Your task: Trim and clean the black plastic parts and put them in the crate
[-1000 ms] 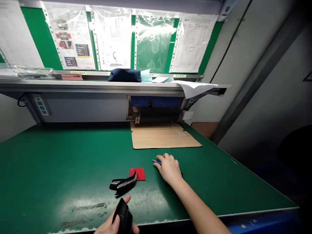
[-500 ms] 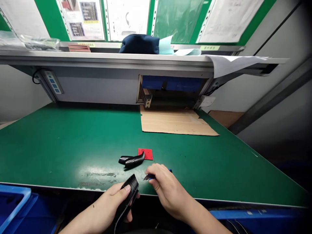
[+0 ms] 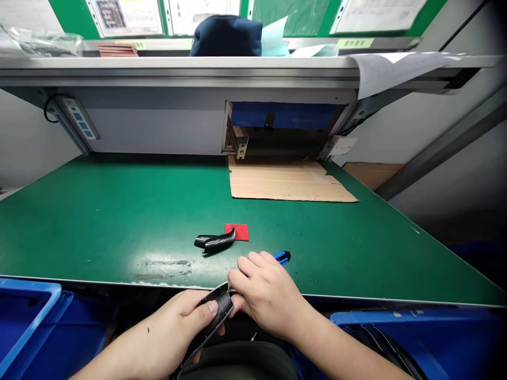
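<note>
My left hand (image 3: 184, 324) is closed round a black curved plastic shell part (image 3: 222, 307), thumb pressed on its inner side. The part tilts up and to the right, above the table's front edge. My right hand (image 3: 263, 287) grips a blue utility knife (image 3: 282, 257), whose rear end sticks out behind the fingers. Its fingertips meet the upper end of the shell part; the blade is mostly hidden there. Beyond the hands, two glossy black ribbed pieces (image 3: 218, 243) lie crossed on the green table (image 3: 138, 211), overlapping a red square pad (image 3: 242, 233).
A flat cardboard sheet (image 3: 285, 182) lies at the back of the table, under an opening in the panel. Blue bins (image 3: 47, 289) stand at lower left; another blue bin (image 3: 447, 319) at lower right holds black parts. A shelf (image 3: 158, 63) spans the back.
My right hand has moved left and brought the knife against the upper end of the shell part. The view has tipped downward, so table and shelf sit higher.
</note>
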{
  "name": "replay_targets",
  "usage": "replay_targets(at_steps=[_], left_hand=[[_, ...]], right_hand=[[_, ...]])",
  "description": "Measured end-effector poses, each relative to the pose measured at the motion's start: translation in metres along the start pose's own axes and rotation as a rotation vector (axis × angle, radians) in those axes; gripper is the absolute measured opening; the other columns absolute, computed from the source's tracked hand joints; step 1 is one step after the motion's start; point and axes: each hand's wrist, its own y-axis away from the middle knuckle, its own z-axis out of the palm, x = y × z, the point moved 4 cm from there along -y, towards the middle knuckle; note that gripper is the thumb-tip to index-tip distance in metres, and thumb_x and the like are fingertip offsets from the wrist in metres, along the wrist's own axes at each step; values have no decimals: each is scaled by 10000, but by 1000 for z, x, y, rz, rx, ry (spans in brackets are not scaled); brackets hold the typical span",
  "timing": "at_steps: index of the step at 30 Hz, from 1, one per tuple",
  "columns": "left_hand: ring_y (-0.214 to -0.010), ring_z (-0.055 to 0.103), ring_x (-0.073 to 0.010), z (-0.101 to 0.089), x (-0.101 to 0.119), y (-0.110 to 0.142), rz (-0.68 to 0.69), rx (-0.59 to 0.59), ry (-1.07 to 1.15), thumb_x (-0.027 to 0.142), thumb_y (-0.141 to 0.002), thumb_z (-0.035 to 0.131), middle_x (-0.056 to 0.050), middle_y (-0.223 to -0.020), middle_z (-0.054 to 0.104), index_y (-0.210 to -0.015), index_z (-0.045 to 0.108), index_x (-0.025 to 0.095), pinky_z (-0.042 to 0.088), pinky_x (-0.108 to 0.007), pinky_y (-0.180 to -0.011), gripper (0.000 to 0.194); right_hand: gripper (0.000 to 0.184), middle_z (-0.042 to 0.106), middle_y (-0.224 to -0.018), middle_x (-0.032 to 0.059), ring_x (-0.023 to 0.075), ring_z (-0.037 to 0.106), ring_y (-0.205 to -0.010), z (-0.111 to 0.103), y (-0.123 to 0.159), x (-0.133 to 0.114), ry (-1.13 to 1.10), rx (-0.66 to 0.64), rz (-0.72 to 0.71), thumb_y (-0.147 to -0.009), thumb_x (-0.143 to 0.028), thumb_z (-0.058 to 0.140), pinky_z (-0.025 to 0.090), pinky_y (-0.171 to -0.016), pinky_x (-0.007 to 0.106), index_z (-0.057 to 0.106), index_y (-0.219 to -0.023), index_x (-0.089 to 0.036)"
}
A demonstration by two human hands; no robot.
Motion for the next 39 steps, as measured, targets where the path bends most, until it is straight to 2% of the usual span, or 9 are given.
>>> replay_targets(at_steps=[6, 10, 12, 15, 19, 24, 28, 32, 39], left_hand=[[-1032, 541, -242, 2, 11, -1, 140, 66, -46, 398, -928, 428, -37, -1072, 656, -1142, 671, 262, 364, -319, -991, 352], [-1063, 548, -259, 5, 11, -3, 177, 112, -65, 367, -921, 447, -47, -1119, 666, -1121, 687, 230, 374, -323, -985, 341], [-1021, 561, -257, 7, 9, -5, 143, 110, -121, 383, -925, 433, -40, -1036, 684, -1058, 703, 228, 394, -314, -946, 339], [-966, 564, -239, 6, 6, -6, 62, 96, -199, 440, -930, 411, -14, -919, 677, -999, 690, 247, 411, -285, -874, 346], [-776, 533, -173, 2, 4, -9, 42, 75, -79, 510, -930, 383, -16, -936, 644, -1108, 611, 246, 425, -257, -741, 392], [-600, 474, -119, 5, -4, -18, 46, 56, 231, 509, -940, 376, 8, -815, 619, -1369, 348, 263, 405, -242, -623, 495], [-590, 466, -119, 7, -7, -24, 25, 144, 308, 517, -923, 419, 22, -672, 556, -1237, 480, 173, 383, -228, -592, 469], [-579, 465, -119, 8, -6, -21, -32, 195, 324, 522, -911, 443, 20, -647, 551, -1274, 461, 166, 377, -223, -577, 509], [-523, 431, -96, 9, -4, -21, -36, 263, 332, 533, -877, 493, -5, -743, 588, -1349, 429, 179, 386, -213, -516, 593]], right_hand=[[407, 476, -691, 34, 179, 363, -629, 6, 5, 2, 60, -61, -38, -1016, -430, 368, 174, -580, 328, 529, -735, -182], [243, 525, -709, 11, 170, 423, -639, 14, 9, 5, -8, -160, -36, -929, -353, 584, 216, -584, 306, 536, -758, -186], [306, 536, -708, -8, 154, 449, -635, 14, 11, 9, -187, -223, -43, -962, -390, 569, 252, -582, 284, 512, -742, -185], [501, 507, -691, -29, 128, 454, -616, 6, 14, 18, -598, -299, -62, -1028, -566, 345, 297, -566, 241, 460, -721, -187], [646, 472, -684, -26, 129, 439, -613, -7, 16, 30, -893, -232, 30, -970, -706, 145, 355, -601, 226, 468, -767, -184], [660, 536, -805, 33, 186, 473, -745, 1, 15, 25, -442, -48, 149, -919, -760, 253, 336, -668, 282, 554, -877, -174], [739, 485, -746, 35, 197, 422, -691, 13, 14, 17, -163, -9, 144, -897, -773, 160, 268, -629, 306, 579, -841, -167], [725, 454, -749, 44, 206, 382, -692, 14, 13, 18, -40, 8, 143, -956, -704, 93, 222, -625, 320, 558, -812, -168], [532, 443, -741, 49, 207, 348, -681, 9, 11, 16, 59, 16, 117, -1037, -531, 242, 183, -613, 333, 525, -761, -175]])
